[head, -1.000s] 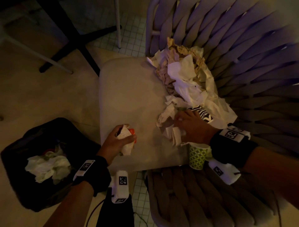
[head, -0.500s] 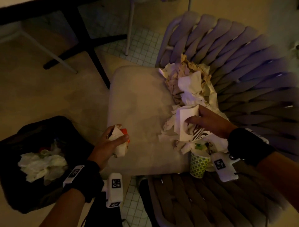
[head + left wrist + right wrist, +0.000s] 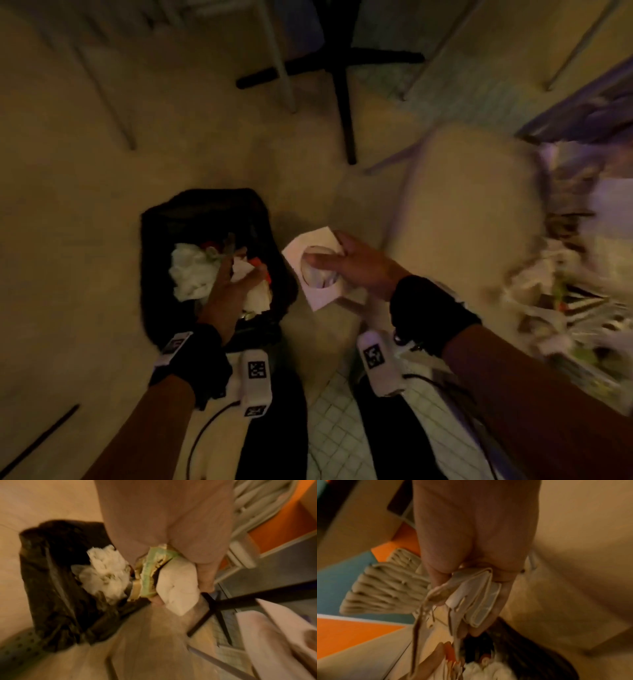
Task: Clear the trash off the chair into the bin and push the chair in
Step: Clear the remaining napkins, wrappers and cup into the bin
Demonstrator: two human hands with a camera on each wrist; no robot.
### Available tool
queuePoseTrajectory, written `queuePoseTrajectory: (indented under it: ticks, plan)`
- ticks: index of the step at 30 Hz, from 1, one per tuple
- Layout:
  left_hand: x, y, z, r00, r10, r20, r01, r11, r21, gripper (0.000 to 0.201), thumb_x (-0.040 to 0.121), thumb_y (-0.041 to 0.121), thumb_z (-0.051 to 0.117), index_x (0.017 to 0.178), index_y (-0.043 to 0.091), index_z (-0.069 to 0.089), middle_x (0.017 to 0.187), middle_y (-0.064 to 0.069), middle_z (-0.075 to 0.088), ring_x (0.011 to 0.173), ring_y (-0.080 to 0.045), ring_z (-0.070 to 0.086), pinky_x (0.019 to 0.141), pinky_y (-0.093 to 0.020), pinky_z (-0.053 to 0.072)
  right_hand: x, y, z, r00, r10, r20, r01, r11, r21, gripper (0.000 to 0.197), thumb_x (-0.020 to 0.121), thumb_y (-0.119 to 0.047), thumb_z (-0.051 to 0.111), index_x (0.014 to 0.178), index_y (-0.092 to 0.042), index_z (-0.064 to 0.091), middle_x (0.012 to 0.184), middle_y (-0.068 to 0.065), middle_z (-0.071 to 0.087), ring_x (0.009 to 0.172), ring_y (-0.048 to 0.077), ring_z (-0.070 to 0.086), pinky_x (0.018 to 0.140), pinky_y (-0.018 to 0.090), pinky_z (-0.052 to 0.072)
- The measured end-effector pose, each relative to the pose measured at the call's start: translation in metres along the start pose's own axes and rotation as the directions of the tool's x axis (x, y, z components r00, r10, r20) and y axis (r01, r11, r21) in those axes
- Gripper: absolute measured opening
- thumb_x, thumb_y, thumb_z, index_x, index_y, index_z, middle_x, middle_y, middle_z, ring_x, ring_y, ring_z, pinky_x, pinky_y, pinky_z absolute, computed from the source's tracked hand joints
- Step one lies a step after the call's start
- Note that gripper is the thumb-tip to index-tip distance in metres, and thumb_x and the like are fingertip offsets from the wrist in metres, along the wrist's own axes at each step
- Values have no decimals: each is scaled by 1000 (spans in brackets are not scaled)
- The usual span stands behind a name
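Observation:
The black-lined bin (image 3: 205, 212) stands on the floor left of the chair, with white paper (image 3: 191, 270) inside. Above its opening my left hand (image 3: 239, 277) grips a crumpled white paper wad (image 3: 176, 585) together with a green wrapper (image 3: 150, 572). Just right of the bin, over the floor, my right hand (image 3: 329, 257) pinches folded white napkins (image 3: 315, 270), which also show in the right wrist view (image 3: 476, 599). The chair's beige seat cushion (image 3: 462, 205) is at right. A blurred heap of paper trash (image 3: 561, 294) lies on its far right side.
A black table base (image 3: 342, 68) and thin pale chair legs (image 3: 277, 61) stand on the floor beyond the bin. The woven chair back (image 3: 582, 109) rises at the upper right. My legs and a cable are at the bottom edge.
Both hands have left the chair and swung left. The left hand with its wad is now over the bin, and the right hand has carried napkins off the seat to beside the bin.

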State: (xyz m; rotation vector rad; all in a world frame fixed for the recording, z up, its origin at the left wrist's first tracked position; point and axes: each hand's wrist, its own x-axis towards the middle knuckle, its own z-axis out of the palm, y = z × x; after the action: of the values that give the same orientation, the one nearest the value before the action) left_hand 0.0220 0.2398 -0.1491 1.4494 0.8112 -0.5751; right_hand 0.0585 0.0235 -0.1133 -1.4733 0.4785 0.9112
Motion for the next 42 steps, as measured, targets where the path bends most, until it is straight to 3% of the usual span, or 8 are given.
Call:
queuePoseTrajectory:
  ticks: [10,15,20,24,26,34,36,42]
  plan:
    - [113,-62,-168,985,-82,-149,123,951,285,77,84,43,65,145,26,22,150,-8,31,129,-35,42,100,-53,44,168,80,161,972,235,18,-230,961,-151,61,86,-34,63,137,-6,43,136,10,52,120,31,53,86,35,46]
    - [116,-51,-162,994,-63,-90,74,990,121,82,91,36,57,149,38,-1,153,2,27,128,-28,46,91,-38,51,175,66,179,970,237,45,-238,971,19,64,85,-51,58,133,-10,45,130,5,56,114,24,56,101,39,45]
    - [101,-39,-149,993,-99,-68,109,980,166,104,65,73,53,142,52,-13,159,9,-17,148,-20,-4,117,-54,16,158,67,157,954,298,35,-298,954,-7,95,76,-69,53,150,-23,14,157,2,21,142,27,26,116,45,26]
    - [84,-33,-135,988,-132,76,115,974,196,91,66,75,62,132,70,0,161,13,1,148,-21,12,115,-58,22,114,63,122,930,354,103,-353,935,-26,40,82,-52,60,98,-16,61,99,5,62,83,15,60,73,19,50]
    - [71,-26,-110,987,-100,125,67,967,245,77,78,62,61,137,65,10,156,15,20,142,-21,27,113,-51,28,87,59,95,924,373,82,-371,928,-41,26,92,-34,55,70,-20,51,69,2,49,58,10,47,53,18,38]
    - [34,31,60,950,180,256,-282,845,454,41,91,26,57,131,25,46,129,4,46,123,-16,42,98,-33,35,-25,40,-70,975,87,-202,-51,983,176,27,90,0,49,71,-18,53,67,4,51,55,11,48,55,26,39]
    - [22,40,103,918,219,331,-351,835,423,32,92,15,57,123,17,52,120,-1,53,118,-17,48,93,-30,36,-58,29,-118,908,-45,-416,99,989,109,20,88,5,49,84,-12,57,72,6,54,59,15,50,57,27,40]
    - [-22,38,238,848,186,496,-424,799,426,27,87,21,64,114,21,56,116,-8,61,104,-24,57,85,-24,45,-148,45,-281,272,-276,-922,-167,930,-327,45,74,-18,70,116,-10,55,115,20,55,104,36,51,89,37,42]
